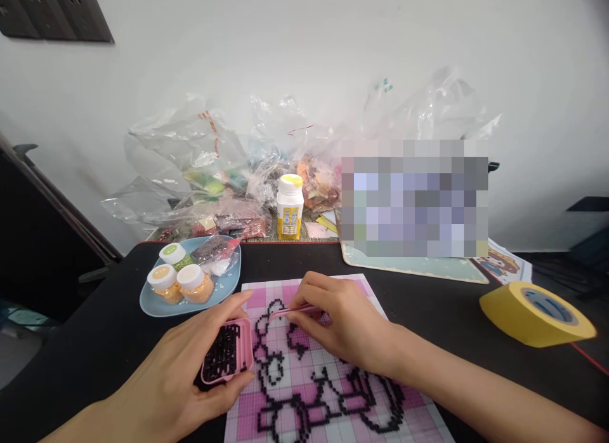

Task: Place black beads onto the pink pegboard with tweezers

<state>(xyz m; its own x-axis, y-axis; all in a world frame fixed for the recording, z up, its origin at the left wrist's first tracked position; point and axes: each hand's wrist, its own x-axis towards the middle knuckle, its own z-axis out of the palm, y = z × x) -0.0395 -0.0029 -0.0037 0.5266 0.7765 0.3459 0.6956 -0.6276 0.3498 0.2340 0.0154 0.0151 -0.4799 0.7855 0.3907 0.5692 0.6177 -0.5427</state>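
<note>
My left hand (176,360) is closed around a small pink tray (246,341), gripping it by its sides. Black beads (222,354) fill most of the tray in rows. In my right hand (335,313) is a pair of pink tweezers (283,313), pinched between thumb and fingers. Their tip points left, over the upper part of a pink-and-white checkered pegboard (340,428). Black beads on the board form a curving outline figure (292,408). Whether the tweezers' tip holds a bead is too small to tell.
A blue plate (231,281) at left bears lidded jars (195,284) of beads and small bags. Behind stand a white-and-yellow bottle (290,208) and crumpled plastic bags (209,151). Right lie a yellow tape roll (514,313) and a pale board (409,266); a blurred patch hides things above it.
</note>
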